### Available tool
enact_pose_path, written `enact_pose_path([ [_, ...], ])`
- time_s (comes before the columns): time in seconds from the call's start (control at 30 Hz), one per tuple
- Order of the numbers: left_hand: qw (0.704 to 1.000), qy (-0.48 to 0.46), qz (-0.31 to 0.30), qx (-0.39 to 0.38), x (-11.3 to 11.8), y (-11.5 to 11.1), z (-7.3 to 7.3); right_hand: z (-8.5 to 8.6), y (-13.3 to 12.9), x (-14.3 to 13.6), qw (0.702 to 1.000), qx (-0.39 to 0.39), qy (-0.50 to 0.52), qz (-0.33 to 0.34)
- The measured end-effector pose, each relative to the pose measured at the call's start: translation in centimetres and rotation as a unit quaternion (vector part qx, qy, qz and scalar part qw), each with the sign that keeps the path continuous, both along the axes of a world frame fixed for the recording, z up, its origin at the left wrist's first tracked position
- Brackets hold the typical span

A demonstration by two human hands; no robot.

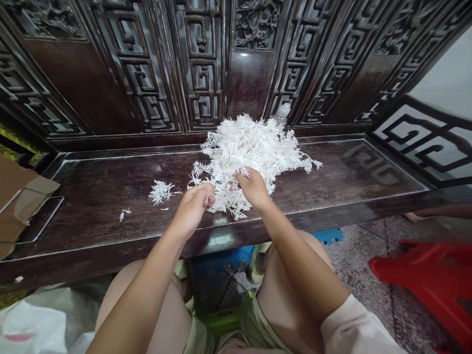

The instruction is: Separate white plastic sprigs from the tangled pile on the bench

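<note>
A large heap of white, branching plastic sprigs (254,142) lies on the dark wooden bench. At the heap's near left edge, my left hand (197,199) is closed in a pinch on a white sprig, whose spiky tips show around the fingers. My right hand (251,186) is over the front of the heap, its fingers pinched on another white sprig. Left of my left hand sits a small separate cluster of white sprigs (161,192). Farther left lies a tiny loose white piece (125,214).
A clear bottle (283,112) stands behind the heap against the carved bench back (250,78). Cardboard (37,194) and a wire frame (47,221) are at the left end. A red plastic stool (424,268) stands on the floor at right; a white bag (40,319) is lower left.
</note>
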State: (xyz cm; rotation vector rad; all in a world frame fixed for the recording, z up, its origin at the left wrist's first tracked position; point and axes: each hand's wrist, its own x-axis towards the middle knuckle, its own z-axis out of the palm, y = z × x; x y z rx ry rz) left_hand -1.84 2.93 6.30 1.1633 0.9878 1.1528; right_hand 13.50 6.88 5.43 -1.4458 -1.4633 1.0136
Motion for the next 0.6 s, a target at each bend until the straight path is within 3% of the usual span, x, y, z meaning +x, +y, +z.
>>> enact_pose_path([
  [0.13,0.989,-0.113,0.004,-0.092,-0.9,0.7,0.1,0.3,0.2,0.3,0.99,-0.073,0.111,0.036],
  [0.23,0.971,-0.165,-0.005,-0.173,-1.1,1.1,-0.4,0.2,-0.6,-0.7,0.986,-0.091,0.122,0.061],
  [0.4,0.931,-0.21,0.043,-0.297,-0.1,1.1,-1.4,-0.1,-1.2,-1.8,0.981,-0.107,0.135,0.092],
  [0.6,0.93,-0.186,0.059,-0.311,1.0,1.2,-2.3,0.0,-1.4,-1.7,0.978,-0.088,0.15,0.119],
])
